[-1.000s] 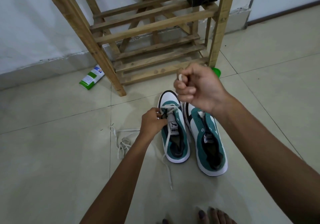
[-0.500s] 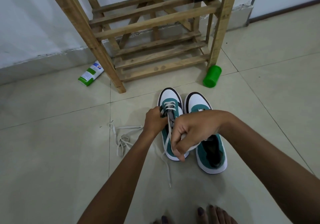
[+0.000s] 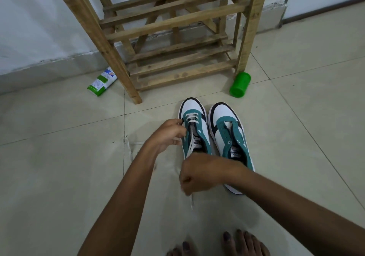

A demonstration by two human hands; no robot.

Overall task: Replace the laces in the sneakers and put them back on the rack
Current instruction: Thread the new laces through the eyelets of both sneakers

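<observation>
Gripping white lace [image 3: 190, 145] in my clenched right hand [image 3: 199, 173], over left sneaker [image 3: 194, 129]; my left hand [image 3: 167, 134] pinches eyelet edge. Right sneaker [image 3: 229, 135] unlaced alongside. Wooden rack [image 3: 177, 38], green cup [image 3: 240, 84] beyond.

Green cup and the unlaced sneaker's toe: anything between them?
Nothing: only bare floor tile separates the green cup from the unlaced sneaker, in the head view.
</observation>
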